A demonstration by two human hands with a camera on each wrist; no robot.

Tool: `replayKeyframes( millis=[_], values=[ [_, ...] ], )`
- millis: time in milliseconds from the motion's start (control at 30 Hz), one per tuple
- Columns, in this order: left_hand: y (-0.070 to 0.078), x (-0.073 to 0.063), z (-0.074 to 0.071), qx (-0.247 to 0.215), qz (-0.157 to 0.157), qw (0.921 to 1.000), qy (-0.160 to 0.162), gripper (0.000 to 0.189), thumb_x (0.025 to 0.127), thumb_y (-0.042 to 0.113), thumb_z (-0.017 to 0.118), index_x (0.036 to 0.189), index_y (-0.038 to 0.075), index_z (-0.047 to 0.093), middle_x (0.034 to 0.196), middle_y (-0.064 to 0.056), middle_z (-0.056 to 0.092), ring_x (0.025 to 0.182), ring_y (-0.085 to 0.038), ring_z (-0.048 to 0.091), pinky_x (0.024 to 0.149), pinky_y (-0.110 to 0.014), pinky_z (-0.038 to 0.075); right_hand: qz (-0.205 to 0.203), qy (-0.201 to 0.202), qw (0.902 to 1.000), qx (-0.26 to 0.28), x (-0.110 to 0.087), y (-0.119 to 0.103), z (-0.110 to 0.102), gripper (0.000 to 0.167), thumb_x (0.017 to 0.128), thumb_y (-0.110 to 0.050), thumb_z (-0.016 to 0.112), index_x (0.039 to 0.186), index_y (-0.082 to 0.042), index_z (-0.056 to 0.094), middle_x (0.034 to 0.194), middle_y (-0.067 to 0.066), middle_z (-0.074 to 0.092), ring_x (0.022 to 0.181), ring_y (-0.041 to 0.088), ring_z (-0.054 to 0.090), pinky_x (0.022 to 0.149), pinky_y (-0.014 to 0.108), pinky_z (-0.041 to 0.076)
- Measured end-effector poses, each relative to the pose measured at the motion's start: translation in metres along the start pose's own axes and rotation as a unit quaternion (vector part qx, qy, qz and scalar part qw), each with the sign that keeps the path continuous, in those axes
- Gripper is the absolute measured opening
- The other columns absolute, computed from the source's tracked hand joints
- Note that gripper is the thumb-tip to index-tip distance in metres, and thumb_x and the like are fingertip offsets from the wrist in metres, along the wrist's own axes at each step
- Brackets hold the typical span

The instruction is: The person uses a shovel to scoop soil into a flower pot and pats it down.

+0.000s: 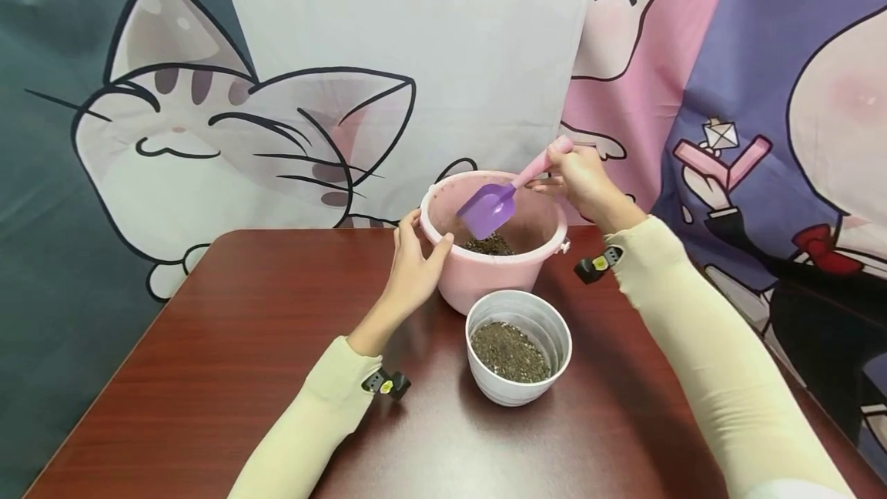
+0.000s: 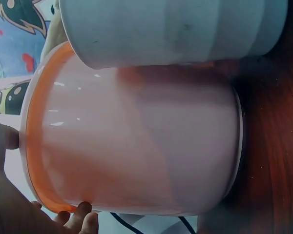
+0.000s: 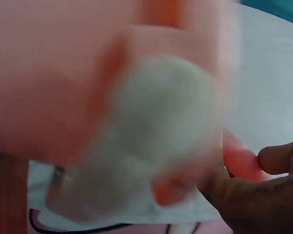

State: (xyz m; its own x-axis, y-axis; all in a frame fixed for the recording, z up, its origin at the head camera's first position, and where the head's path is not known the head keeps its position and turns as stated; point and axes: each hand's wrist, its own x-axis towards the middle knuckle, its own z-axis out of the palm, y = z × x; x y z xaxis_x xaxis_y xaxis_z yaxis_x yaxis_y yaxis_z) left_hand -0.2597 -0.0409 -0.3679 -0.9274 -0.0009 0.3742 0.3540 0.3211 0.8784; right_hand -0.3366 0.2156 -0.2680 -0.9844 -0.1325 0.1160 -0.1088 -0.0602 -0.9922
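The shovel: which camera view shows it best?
The head view: the shovel shows clearly, its purple blade and most of its pink handle uncovered by the right hand. The right wrist view catches only part of the handle; the left wrist view shows none.

Glossy reddish-brown table (image 1: 208,376); cartoon-print cloth backdrop (image 1: 416,6) behind, 1 smiling cat (image 1: 180,175) left.

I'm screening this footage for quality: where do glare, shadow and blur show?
Head: pale glare on the table; left wrist: small bright glints and a broad shadow on the bucket; right wrist: white knob heavily blurred.
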Motion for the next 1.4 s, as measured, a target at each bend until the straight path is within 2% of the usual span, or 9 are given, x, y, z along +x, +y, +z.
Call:
replayKeyframes(
  millis=[133,233,367,500,667,867,1033,1233,1400],
  values=[
    [-0.002,-0.001,0.000,-0.007,0.008,0.9999,-0.002,0.070,0.095,0.024,0.063,0.148,-0.003,0.026,0.141,-0.022,0.036,0.128,-0.030,0.042,0.108,-0.043,0.033,0.034,0.039,0.9985,-0.016,0.009,0.015,0.013,0.030,0.106,-0.010,0.041,0.091,0.012,0.054,0.080,0.021,0.071,0.077,0.028,0.073,0.077,0.037,0.058],
    [-0.003,-0.001,0.000,-0.009,0.013,0.9999,-0.001,0.070,0.095,0.025,0.063,0.148,-0.003,0.027,0.139,-0.022,0.036,0.127,-0.031,0.042,0.108,-0.043,0.034,0.053,0.040,0.9971,-0.037,0.016,0.023,0.025,0.021,0.105,-0.010,0.044,0.098,0.007,0.053,0.080,0.015,0.069,0.075,0.025,0.072,0.077,0.036,0.058],
    [-0.005,-0.001,0.001,-0.003,0.017,0.9998,0.001,0.066,0.095,0.026,0.063,0.147,0.001,0.029,0.139,-0.020,0.037,0.128,-0.030,0.041,0.108,-0.044,0.033,0.077,0.013,0.9944,-0.072,0.024,0.032,0.039,0.021,0.105,-0.009,0.045,0.097,0.009,0.053,0.092,0.026,0.068,0.083,0.028,0.071,0.083,0.039,0.056],
    [-0.006,0.000,0.002,-0.001,0.018,0.9998,-0.005,0.067,0.096,0.029,0.062,0.147,0.001,0.029,0.141,-0.019,0.035,0.131,-0.029,0.039,0.110,-0.044,0.031,0.096,0.015,0.9905,-0.098,0.027,0.037,0.043,0.018,0.105,-0.009,0.045,0.096,0.005,0.052,0.095,0.026,0.065,0.083,0.028,0.070,0.083,0.040,0.056],
    [-0.005,0.000,0.000,-0.001,0.024,0.9997,-0.001,0.068,0.096,0.027,0.063,0.147,0.000,0.028,0.141,-0.020,0.035,0.135,-0.029,0.037,0.112,-0.044,0.028,0.090,-0.016,0.9837,-0.155,0.029,0.043,0.043,0.027,0.105,-0.009,0.047,0.110,0.015,0.055,0.095,0.030,0.069,0.085,0.029,0.072,0.080,0.035,0.057],
    [-0.006,0.000,0.000,-0.005,0.029,0.9996,0.000,0.068,0.096,0.026,0.063,0.148,-0.001,0.028,0.141,-0.020,0.035,0.136,-0.029,0.036,0.113,-0.043,0.027,0.080,-0.021,0.9721,-0.219,0.028,0.047,0.045,0.036,0.104,-0.013,0.049,0.124,0.017,0.051,0.114,0.034,0.062,0.078,0.020,0.069,0.082,0.033,0.056],
    [-0.006,0.000,-0.002,-0.003,0.025,0.9997,0.001,0.068,0.096,0.026,0.063,0.148,-0.001,0.028,0.142,-0.020,0.035,0.138,-0.029,0.034,0.115,-0.043,0.025,0.070,-0.044,0.9665,-0.243,0.029,0.048,0.049,0.035,0.105,-0.012,0.046,0.123,0.018,0.051,0.124,0.034,0.058,0.095,0.031,0.069,0.091,0.038,0.052],
    [-0.005,0.000,-0.003,0.002,0.031,0.9995,-0.006,0.068,0.097,0.026,0.062,0.148,-0.002,0.028,0.141,-0.021,0.035,0.138,-0.030,0.034,0.115,-0.043,0.025,0.037,-0.066,0.9454,-0.317,0.029,0.050,0.048,0.032,0.105,-0.017,0.048,0.121,0.010,0.054,0.125,0.028,0.060,0.112,0.033,0.061,0.099,0.038,0.046],
    [-0.004,-0.001,-0.003,-0.002,0.027,0.9994,-0.023,0.068,0.099,0.026,0.060,0.148,-0.003,0.024,0.141,-0.022,0.033,0.134,-0.031,0.037,0.113,-0.044,0.028,0.035,-0.129,0.9610,-0.242,0.026,0.051,0.049,0.026,0.107,-0.012,0.042,0.114,0.012,0.049,0.112,0.035,0.063,0.107,0.043,0.064,0.093,0.045,0.051]
  ],
)
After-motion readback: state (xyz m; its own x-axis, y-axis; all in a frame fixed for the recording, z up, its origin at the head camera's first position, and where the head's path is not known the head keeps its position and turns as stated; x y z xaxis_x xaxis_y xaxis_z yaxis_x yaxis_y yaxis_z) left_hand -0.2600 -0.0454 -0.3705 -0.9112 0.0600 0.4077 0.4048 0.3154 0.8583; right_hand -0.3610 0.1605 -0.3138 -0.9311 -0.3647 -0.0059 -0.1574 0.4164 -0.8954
